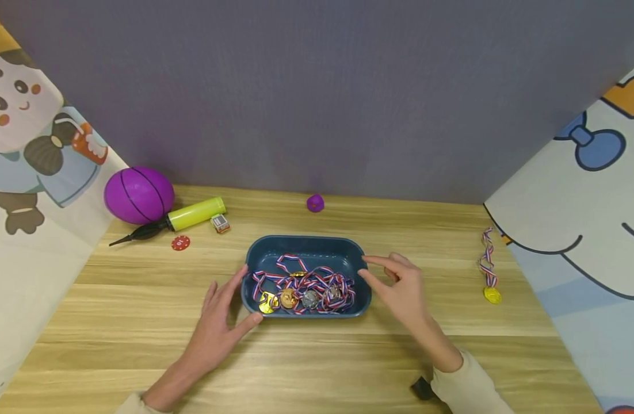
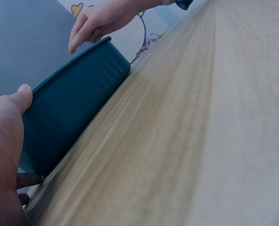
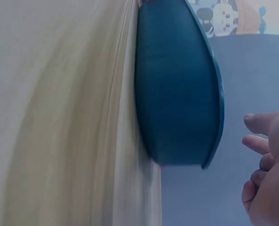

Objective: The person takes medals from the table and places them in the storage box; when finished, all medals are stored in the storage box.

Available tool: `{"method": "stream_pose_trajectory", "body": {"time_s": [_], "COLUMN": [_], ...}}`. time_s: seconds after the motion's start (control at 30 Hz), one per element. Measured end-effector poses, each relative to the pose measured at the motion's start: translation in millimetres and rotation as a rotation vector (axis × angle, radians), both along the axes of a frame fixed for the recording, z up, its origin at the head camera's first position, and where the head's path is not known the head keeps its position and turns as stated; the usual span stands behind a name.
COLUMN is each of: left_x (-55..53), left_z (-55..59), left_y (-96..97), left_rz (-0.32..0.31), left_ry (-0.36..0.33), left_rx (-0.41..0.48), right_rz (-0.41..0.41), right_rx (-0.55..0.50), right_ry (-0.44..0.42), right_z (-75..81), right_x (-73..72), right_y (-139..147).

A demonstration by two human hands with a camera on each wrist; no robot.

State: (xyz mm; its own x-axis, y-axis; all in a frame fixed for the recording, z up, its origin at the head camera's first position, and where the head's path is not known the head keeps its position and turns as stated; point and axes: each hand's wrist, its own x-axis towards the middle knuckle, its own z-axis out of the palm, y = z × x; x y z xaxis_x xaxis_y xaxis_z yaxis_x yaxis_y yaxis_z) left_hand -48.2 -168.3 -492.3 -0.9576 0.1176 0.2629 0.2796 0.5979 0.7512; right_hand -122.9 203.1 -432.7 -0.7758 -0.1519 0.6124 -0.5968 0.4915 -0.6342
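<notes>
A dark blue-green plastic bin holds several medals on tangled red, white and blue ribbons. Among them are a shiny gold medal, a bronze-toned medal and a silver one. Around the bin's left end spreads my left hand, its thumb against the near-left corner and its fingers along the left side. My right hand is at the right end, thumb and index finger stretched towards the rim. In the right wrist view, the right fingers stand apart from the bin, holding nothing.
Another gold medal with its ribbon lies far right. At back left are a purple ball, a yellow-green hand pump, a small box and a red chip. A small purple object sits near the grey back wall.
</notes>
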Motion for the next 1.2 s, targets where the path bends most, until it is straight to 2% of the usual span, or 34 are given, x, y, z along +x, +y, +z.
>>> {"method": "stream_pose_trajectory", "body": {"time_s": [0.13,0.27,0.57,0.87,1.2], "left_x": [0.2,-0.2,-0.3,0.5,0.3], "left_z": [0.0,0.0,-0.4,-0.5,-1.5], "left_y": [0.4,0.3,0.3,0.6,0.6], "left_rz": [0.0,-0.002,-0.001,-0.001,0.003], "left_ry": [0.001,0.008,0.006,-0.007,-0.012], "left_rx": [-0.002,0.0,0.001,0.003,-0.001], "right_rz": [-0.049,-0.103,-0.217,-0.336,-0.424], "right_rx": [0.011,0.023,0.015,-0.029,-0.03], "right_ry": [0.043,0.043,0.014,-0.08,-0.07], "right_z": [-1.8,-4.7,-8.2,-7.1,-11.5], "right_x": [0.9,2.6,7.0,16.6,20.2], "right_y": [16,31,60,83,111]}}
